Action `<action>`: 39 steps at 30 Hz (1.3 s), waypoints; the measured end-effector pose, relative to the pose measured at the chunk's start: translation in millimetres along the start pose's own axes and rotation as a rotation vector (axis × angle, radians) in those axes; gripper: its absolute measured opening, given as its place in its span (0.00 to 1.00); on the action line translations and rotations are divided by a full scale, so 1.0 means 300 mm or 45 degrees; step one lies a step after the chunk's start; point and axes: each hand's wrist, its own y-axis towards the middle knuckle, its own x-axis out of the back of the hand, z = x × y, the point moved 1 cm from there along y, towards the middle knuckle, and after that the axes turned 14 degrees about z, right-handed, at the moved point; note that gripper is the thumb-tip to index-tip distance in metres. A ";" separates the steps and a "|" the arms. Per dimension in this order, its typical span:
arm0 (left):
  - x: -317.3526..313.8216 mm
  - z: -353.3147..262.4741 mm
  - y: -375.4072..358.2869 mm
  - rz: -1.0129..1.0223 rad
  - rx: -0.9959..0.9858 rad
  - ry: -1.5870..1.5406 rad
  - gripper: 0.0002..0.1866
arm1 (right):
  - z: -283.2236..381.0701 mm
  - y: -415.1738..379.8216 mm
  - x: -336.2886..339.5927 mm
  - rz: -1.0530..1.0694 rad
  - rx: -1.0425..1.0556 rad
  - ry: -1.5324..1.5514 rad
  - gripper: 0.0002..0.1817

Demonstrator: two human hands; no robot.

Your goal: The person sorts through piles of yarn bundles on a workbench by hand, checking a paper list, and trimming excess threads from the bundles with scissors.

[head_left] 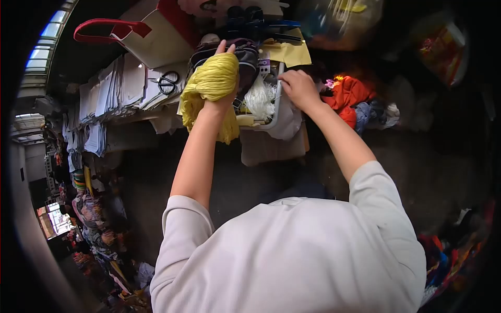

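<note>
A thick skein of yellow yarn [211, 78] hangs around my left hand [225, 78]. Two fingertips poke out above the strands, while the yarn hides the rest of that hand's fingers. My right hand [300, 88] has its fingers bent over the right rim of a pale plastic basket [278, 107]. Inside the basket lies a bundle of white yarn [259, 99]. Behind the yellow skein, partly covered by it, is a dark bag with a zip [245, 57].
Stacks of paper sheets [107, 88] and black-handled scissors [167, 82] lie to the left. Above them stands a cream bag with a red handle [146, 39]. Yellow paper [289, 53] sits behind the basket; red cloth [350, 99] lies on its right. Textile heaps [99, 229] line the far left.
</note>
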 end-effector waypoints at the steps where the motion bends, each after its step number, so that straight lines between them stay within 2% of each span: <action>1: -0.017 0.041 0.019 0.192 0.053 0.053 0.29 | 0.009 0.079 -0.036 0.101 -0.049 -0.252 0.10; 2: -0.058 0.098 0.035 0.188 -0.021 0.312 0.28 | 0.017 0.154 -0.061 0.190 -0.099 -0.511 0.09; 3: -0.097 0.169 0.035 0.341 0.028 0.399 0.25 | 0.007 0.205 -0.108 0.359 -0.185 -0.683 0.08; 5: -0.147 0.247 0.012 0.454 0.212 0.435 0.24 | -0.013 0.235 -0.164 0.341 -0.216 -0.691 0.08; 6: -0.145 0.273 0.007 0.474 0.268 0.302 0.23 | -0.022 0.240 -0.185 0.318 -0.236 -0.699 0.08; 8: -0.142 0.322 -0.028 0.388 0.194 0.274 0.23 | -0.026 0.235 -0.191 0.345 -0.267 -0.642 0.09; 9: -0.144 0.341 -0.045 0.200 0.118 0.377 0.21 | -0.015 0.226 -0.183 0.232 -0.186 -0.658 0.07; 10: -0.148 0.368 -0.053 0.198 0.113 0.358 0.21 | 0.000 0.230 -0.178 0.118 -0.103 -0.671 0.07; 11: -0.149 0.385 -0.081 0.172 0.151 0.301 0.20 | 0.019 0.228 -0.181 0.159 -0.123 -0.661 0.07; 12: -0.142 0.398 -0.104 0.147 0.191 0.244 0.20 | 0.078 0.228 -0.104 0.146 -0.118 -0.567 0.10; 14: -0.122 0.441 -0.098 0.062 0.181 0.137 0.19 | 0.092 0.243 -0.070 0.297 -0.163 -0.550 0.16; 17: -0.117 0.453 -0.113 0.053 0.164 0.092 0.19 | 0.161 0.249 0.052 0.293 -0.186 -0.564 0.13; 19: -0.120 0.447 -0.112 0.196 0.205 0.055 0.23 | 0.236 0.226 0.137 0.230 -0.249 -0.543 0.13; 20: -0.121 0.440 -0.114 0.186 0.193 0.036 0.23 | 0.280 0.205 0.189 0.250 -0.293 -0.561 0.14; 23: -0.160 0.414 -0.108 0.092 0.079 0.035 0.24 | 0.345 0.101 0.328 0.139 -0.293 -0.707 0.10; 25: -0.155 0.395 -0.096 -0.093 -0.046 0.023 0.24 | 0.412 0.004 0.422 0.076 -0.361 -0.723 0.10; 26: -0.142 0.389 -0.086 0.082 -0.052 -0.328 0.25 | 0.453 -0.052 0.459 0.023 -0.446 -0.696 0.11; 28: 0.041 0.257 -0.062 -0.054 -0.075 -0.525 0.29 | 0.515 -0.180 0.503 -0.161 -0.569 -0.613 0.12; 30: 0.108 0.165 -0.116 -0.032 -0.165 -0.733 0.29 | 0.542 -0.320 0.505 -0.418 -0.549 -0.414 0.11; 32: 0.169 0.019 -0.202 0.347 -0.160 -1.282 0.27 | 0.587 -0.440 0.479 -0.630 -0.508 -0.329 0.09; 33: 0.190 -0.062 -0.239 0.570 -0.063 -1.758 0.29 | 0.605 -0.491 0.453 -0.700 -0.502 -0.215 0.09; 35: 0.179 -0.192 -0.284 0.850 -0.209 -2.266 0.40 | 0.634 -0.573 0.374 -0.819 -0.468 -0.036 0.09; 36: 0.177 -0.244 -0.320 0.969 -0.199 -2.490 0.45 | 0.653 -0.611 0.333 -0.861 -0.490 -0.005 0.09; 37: 0.180 -0.296 -0.350 1.043 -0.161 -2.583 0.45 | 0.662 -0.649 0.290 -0.937 -0.469 0.064 0.09; 39: 0.211 -0.400 -0.376 1.205 -0.134 -2.515 0.40 | 0.687 -0.740 0.237 -1.028 -0.509 0.099 0.10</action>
